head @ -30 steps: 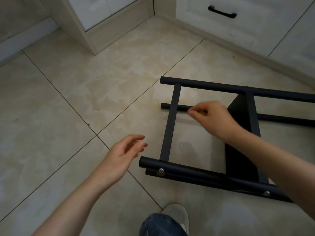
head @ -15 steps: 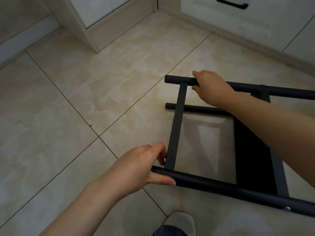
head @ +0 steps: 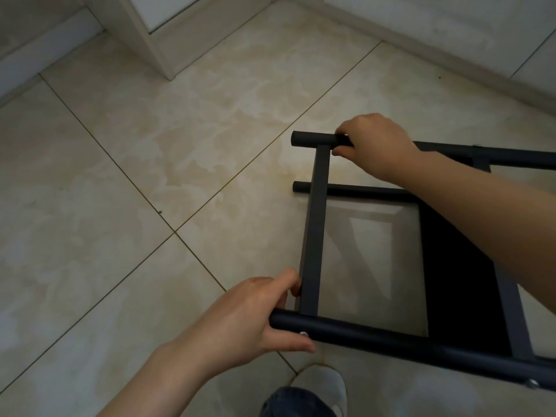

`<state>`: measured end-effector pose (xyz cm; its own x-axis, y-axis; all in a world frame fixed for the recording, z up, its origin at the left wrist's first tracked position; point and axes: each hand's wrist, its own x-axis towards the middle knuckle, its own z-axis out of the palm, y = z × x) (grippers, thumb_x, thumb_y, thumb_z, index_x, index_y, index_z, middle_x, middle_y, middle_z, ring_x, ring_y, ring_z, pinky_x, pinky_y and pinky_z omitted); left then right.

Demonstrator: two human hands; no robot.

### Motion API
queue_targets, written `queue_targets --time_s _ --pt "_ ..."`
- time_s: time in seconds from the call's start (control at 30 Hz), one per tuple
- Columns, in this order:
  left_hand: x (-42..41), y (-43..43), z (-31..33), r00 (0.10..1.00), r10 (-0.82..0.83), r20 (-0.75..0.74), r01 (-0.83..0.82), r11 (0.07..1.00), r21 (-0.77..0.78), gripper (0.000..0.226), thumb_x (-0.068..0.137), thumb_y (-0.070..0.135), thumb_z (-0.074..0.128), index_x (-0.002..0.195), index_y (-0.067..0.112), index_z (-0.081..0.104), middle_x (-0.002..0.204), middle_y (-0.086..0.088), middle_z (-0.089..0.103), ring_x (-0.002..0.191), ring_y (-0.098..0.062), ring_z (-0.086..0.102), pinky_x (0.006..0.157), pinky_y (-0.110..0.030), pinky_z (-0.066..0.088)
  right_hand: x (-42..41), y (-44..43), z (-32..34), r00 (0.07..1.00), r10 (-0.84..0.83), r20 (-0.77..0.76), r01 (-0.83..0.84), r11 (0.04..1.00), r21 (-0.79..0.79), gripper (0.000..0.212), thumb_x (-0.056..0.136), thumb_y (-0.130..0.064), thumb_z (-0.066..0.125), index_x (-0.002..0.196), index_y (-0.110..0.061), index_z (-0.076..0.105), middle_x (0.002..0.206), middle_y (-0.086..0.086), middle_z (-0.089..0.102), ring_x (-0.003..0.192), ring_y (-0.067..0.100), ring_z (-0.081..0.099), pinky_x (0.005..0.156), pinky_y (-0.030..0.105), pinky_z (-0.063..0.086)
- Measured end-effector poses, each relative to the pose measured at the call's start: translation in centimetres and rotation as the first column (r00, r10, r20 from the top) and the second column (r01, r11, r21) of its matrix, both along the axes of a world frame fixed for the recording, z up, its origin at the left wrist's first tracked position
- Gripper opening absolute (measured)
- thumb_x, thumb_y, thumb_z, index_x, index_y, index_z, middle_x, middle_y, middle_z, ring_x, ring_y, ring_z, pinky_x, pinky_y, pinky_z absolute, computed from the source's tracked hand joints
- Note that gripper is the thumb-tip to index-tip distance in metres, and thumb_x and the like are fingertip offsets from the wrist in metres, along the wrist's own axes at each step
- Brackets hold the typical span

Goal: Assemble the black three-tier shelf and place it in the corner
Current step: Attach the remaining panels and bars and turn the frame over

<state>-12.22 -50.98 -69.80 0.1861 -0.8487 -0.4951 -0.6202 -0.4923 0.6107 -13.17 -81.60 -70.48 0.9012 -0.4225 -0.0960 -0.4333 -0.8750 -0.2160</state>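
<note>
Shelf (head: 314, 224) lies on its side on the tiled floor (head: 150, 206), right of centre. Left hand (head: 255, 323) wraps fingers and thumb round the near post's end, and right hand (head: 376, 145) curls round the far post. A shoe (head: 326, 383) sits just below the near post. White cabinets (head: 451, 25) run along the far edge, well apart.

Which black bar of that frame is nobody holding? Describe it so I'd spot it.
Find the black metal shelf frame tipped on its side over the beige tiled floor. The left hand grips its nearest round tube, the right hand its farthest round tube. The free round black tube lies between them, behind the flat crossbar, touched by neither hand.
</note>
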Motion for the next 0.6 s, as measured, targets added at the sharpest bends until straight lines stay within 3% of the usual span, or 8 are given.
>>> queue_targets --time_s 0.13,0.27,0.37,0.6 --pt "-0.2 0.1 -0.3 0.995 0.045 -0.084 -0.043 0.999 0.024 0.052 0.074 0.069 0.072 0.102 0.049 0.034 0.071 0.015 0.054 0.058 -0.008 0.045 0.054 -0.024 0.033 -0.6 1.1 -0.1 0.994 0.080 0.073 -0.075 0.995 -0.070 0.020 0.098 -0.012 0.056 0.117 -0.006 0.058 0.094 0.010 0.054 0.081 0.031 0.056 0.070 0.044 0.050" --pt "-0.2 0.1 -0.4 0.989 0.067 -0.130 -0.063 0.997 0.039 0.051 0.074 0.067 0.073 0.102 0.052 0.034 0.068 0.014 0.055 0.054 -0.006 0.043 0.053 -0.024 0.033 -2.0 2.7 -1.0 0.942 0.317 0.110 -0.299 0.942 -0.152 0.050 0.091 0.004 0.058 0.139 -0.005 0.048 0.108 0.013 0.056 0.093 0.034 0.056 0.073 0.047 0.051" --pt "-0.2 0.2 -0.5 0.987 0.079 -0.139 -0.073 0.996 0.048 0.052 0.070 0.072 0.070 0.103 0.053 0.034 0.069 0.016 0.057 0.054 -0.005 0.044 0.053 -0.023 0.035 -2.2 2.9 -1.4 0.919 0.380 0.102 -0.365 0.920 -0.145 0.043 0.091 0.004 0.057 0.133 -0.005 0.055 0.111 0.013 0.058 0.099 0.036 0.057 0.078 0.047 0.049" --pt "-0.3 0.2 -0.7 0.979 0.119 -0.168 -0.112 0.992 0.050 0.054 0.063 0.078 0.064 0.102 0.052 0.037 0.067 0.012 0.057 0.053 -0.004 0.043 0.053 -0.023 0.036 -1.8 2.5 -1.1 0.933 0.343 0.111 -0.331 0.937 -0.113 0.033 0.088 0.007 0.056 0.119 -0.005 0.064 0.104 0.012 0.059 0.095 0.035 0.060 0.079 0.049 0.051"
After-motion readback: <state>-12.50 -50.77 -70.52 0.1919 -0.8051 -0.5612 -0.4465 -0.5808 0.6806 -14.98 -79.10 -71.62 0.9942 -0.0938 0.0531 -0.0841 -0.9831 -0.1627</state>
